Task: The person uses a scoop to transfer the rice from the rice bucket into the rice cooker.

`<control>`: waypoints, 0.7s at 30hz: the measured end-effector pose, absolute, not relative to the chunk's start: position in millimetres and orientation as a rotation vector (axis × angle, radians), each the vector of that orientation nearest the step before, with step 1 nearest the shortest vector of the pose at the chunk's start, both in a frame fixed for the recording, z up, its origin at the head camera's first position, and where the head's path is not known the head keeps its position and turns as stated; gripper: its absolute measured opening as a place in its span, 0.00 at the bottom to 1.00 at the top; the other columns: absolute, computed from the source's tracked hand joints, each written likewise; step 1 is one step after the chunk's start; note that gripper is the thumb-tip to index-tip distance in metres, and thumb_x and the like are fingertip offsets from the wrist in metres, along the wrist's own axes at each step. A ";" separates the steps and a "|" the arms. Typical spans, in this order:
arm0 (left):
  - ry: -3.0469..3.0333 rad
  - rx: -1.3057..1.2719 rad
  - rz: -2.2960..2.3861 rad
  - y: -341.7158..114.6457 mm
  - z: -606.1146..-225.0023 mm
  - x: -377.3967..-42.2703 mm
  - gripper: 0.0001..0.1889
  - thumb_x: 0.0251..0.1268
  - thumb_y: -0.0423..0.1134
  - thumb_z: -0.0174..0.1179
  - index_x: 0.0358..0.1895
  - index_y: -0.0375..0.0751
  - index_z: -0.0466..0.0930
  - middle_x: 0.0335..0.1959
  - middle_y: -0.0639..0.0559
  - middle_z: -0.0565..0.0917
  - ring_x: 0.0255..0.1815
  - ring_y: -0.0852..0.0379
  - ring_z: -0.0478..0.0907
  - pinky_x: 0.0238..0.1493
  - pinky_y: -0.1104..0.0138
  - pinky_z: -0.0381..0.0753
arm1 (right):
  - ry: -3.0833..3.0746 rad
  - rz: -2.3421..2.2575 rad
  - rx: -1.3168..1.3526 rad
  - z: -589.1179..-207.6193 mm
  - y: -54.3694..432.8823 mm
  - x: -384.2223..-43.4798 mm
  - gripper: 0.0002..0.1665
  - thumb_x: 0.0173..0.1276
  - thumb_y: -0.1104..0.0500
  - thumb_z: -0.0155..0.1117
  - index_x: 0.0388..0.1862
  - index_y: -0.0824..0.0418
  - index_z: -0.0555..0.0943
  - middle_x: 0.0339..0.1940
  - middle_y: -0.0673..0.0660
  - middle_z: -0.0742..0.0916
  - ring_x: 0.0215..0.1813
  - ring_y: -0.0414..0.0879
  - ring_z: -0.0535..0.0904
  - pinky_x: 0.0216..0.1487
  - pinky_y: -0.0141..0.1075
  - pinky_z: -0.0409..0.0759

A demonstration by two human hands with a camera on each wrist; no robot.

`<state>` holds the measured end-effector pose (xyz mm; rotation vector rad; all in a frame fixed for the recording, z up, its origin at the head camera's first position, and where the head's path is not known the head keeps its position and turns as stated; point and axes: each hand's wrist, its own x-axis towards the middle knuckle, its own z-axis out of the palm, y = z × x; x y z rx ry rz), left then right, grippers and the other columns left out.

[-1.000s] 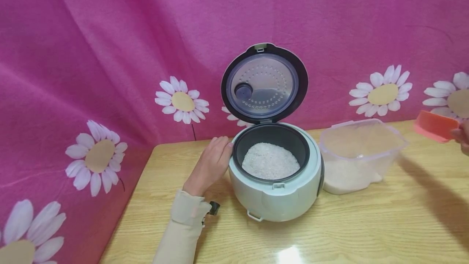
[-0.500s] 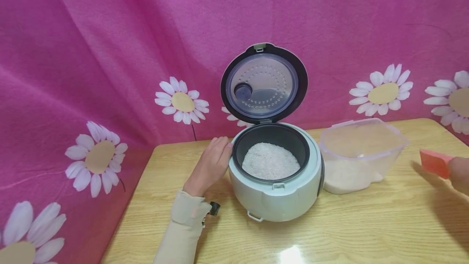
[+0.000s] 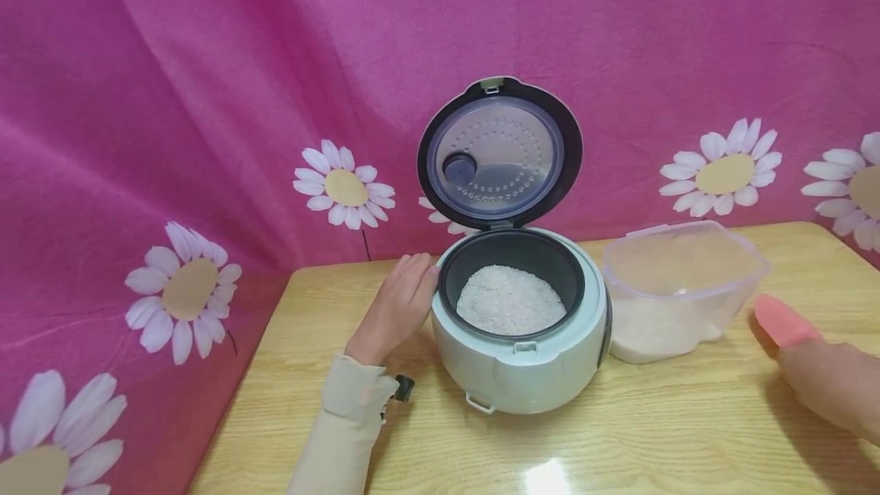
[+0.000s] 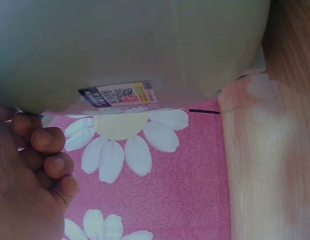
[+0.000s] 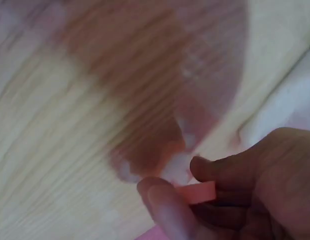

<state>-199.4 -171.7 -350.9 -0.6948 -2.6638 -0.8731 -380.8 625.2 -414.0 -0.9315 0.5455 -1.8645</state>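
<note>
In the head view, a pale green rice cooker stands with its lid raised. White rice lies in its dark inner pot. My left hand rests against the cooker's left rim. The left wrist view shows that hand's fingers loosely curled beside the cooker's side. At the right, my right hand grips an orange-red plastic scoop low over the table, its end pointing left. In the right wrist view, thumb and fingers pinch a strip of the scoop.
A clear plastic container with rice in it stands right of the cooker, close to its side. The wooden table backs onto a pink flowered cloth. A shiny reflection marks the table's front.
My right hand has come in from the right edge, moving down and left with the scoop toward the container's right side. The left hand stays at the cooker's rim.
</note>
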 end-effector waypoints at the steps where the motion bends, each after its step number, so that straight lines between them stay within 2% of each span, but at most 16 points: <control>1: -2.663 -0.695 -0.875 -171.6 -350.6 -199.3 0.11 0.81 0.45 0.43 0.44 0.45 0.74 0.35 0.52 0.75 0.43 0.55 0.70 0.52 0.59 0.75 | 0.566 -1.870 -0.958 -418.9 633.7 -388.1 0.47 0.76 0.30 0.02 0.87 0.47 0.44 0.88 0.60 0.54 0.85 0.68 0.54 0.74 0.67 0.65; 3: -2.660 -0.694 -0.868 -171.3 -350.3 -199.5 0.11 0.81 0.45 0.43 0.43 0.45 0.74 0.35 0.51 0.74 0.43 0.54 0.70 0.52 0.59 0.75 | 0.560 -1.890 -1.063 -429.8 642.4 -399.3 0.45 0.77 0.34 -0.01 0.87 0.48 0.40 0.88 0.58 0.49 0.87 0.65 0.47 0.68 0.64 0.68; 7: -2.667 -0.684 -0.871 -171.0 -350.5 -199.5 0.12 0.81 0.45 0.43 0.44 0.45 0.75 0.35 0.51 0.75 0.43 0.54 0.70 0.52 0.58 0.75 | 0.488 -1.911 -0.995 -435.7 647.9 -401.3 0.48 0.74 0.28 0.01 0.86 0.45 0.42 0.88 0.56 0.49 0.86 0.67 0.47 0.59 0.62 0.70; 8: -2.672 -0.681 -0.875 -170.9 -350.8 -199.3 0.12 0.81 0.45 0.44 0.44 0.45 0.75 0.35 0.52 0.75 0.43 0.54 0.70 0.53 0.58 0.75 | 0.493 -1.906 -0.996 -435.7 647.9 -401.1 0.49 0.73 0.28 0.00 0.87 0.45 0.42 0.88 0.56 0.49 0.87 0.67 0.46 0.63 0.63 0.71; 10: -2.683 -0.673 -0.887 -170.8 -351.4 -198.8 0.12 0.81 0.46 0.43 0.45 0.45 0.75 0.36 0.52 0.76 0.44 0.54 0.70 0.53 0.58 0.76 | 0.496 -1.897 -1.011 -435.8 647.3 -401.0 0.50 0.73 0.28 -0.01 0.87 0.46 0.41 0.89 0.57 0.49 0.87 0.67 0.46 0.74 0.68 0.65; 12: -2.688 -0.667 -0.891 -171.1 -352.7 -198.3 0.13 0.81 0.46 0.43 0.45 0.44 0.75 0.36 0.51 0.76 0.45 0.54 0.71 0.53 0.57 0.76 | 0.493 -1.892 -1.026 -436.4 646.2 -400.9 0.49 0.74 0.29 0.00 0.87 0.47 0.41 0.89 0.58 0.48 0.87 0.65 0.45 0.78 0.69 0.58; 15: -2.680 -0.674 -0.886 -171.6 -354.5 -197.9 0.12 0.81 0.45 0.43 0.44 0.43 0.75 0.36 0.51 0.75 0.45 0.53 0.71 0.53 0.57 0.76 | 0.491 -1.901 -1.047 -437.8 644.6 -400.3 0.49 0.75 0.29 0.01 0.87 0.49 0.40 0.89 0.59 0.48 0.88 0.64 0.44 0.79 0.71 0.52; 19: -2.670 -0.684 -0.877 -172.2 -355.8 -197.5 0.12 0.81 0.44 0.43 0.44 0.43 0.75 0.35 0.50 0.75 0.45 0.53 0.71 0.53 0.57 0.76 | 0.470 -1.920 -1.000 -439.2 642.7 -395.1 0.52 0.71 0.25 0.00 0.87 0.47 0.42 0.89 0.57 0.49 0.86 0.68 0.46 0.76 0.74 0.57; 21: -2.671 -0.681 -0.875 -172.7 -356.9 -197.4 0.12 0.82 0.44 0.43 0.44 0.44 0.75 0.36 0.50 0.76 0.45 0.53 0.71 0.53 0.58 0.76 | 0.535 -1.924 -1.036 -440.4 636.6 -391.8 0.51 0.74 0.26 0.03 0.87 0.48 0.45 0.88 0.58 0.52 0.86 0.68 0.50 0.75 0.72 0.61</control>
